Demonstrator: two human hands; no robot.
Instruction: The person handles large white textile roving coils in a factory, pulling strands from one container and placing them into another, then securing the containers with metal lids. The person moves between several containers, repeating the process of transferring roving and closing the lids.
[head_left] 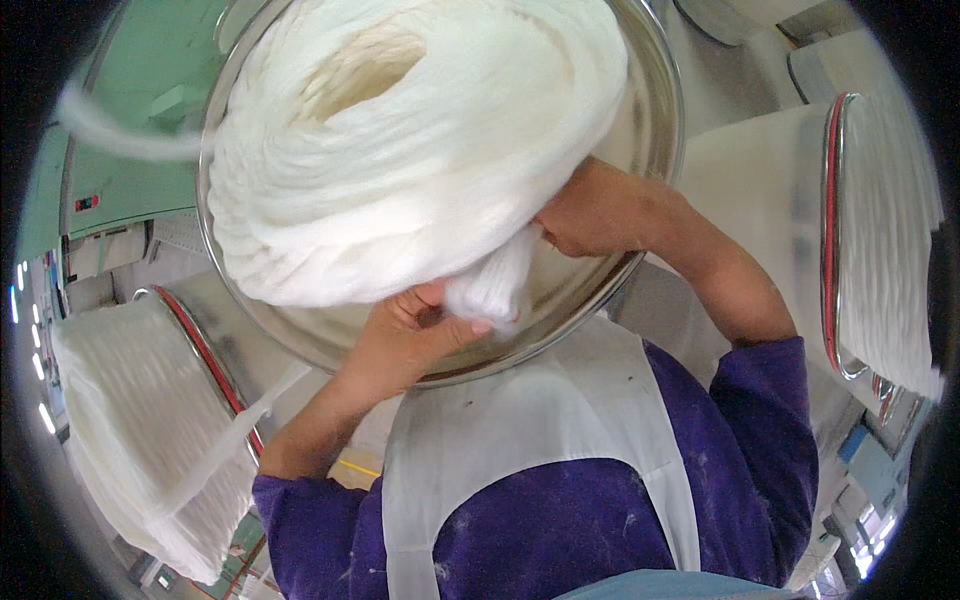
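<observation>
A thick coil of white fibre sliver (pixel 420 180) with a hole in its middle sits in a round metal-rimmed can (pixel 660 110) in front of me. At the coil's near edge, my left hand (pixel 415 325) pinches a loose bundle of sliver (pixel 490 285) between thumb and fingers. The bundle's frayed end hangs inside the can's near rim. My right hand (pixel 595 210) is curled at the coil's right side, at the upper part of the same bundle. Its fingertips are partly hidden by the sliver.
More cans of white sliver stand close by: a left can (pixel 150 430) and a right can (pixel 885 240), both with red-banded rims. A loose strand (pixel 130 135) stretches left from the coil toward a green machine (pixel 150 60). Another strand (pixel 235 430) crosses the left can.
</observation>
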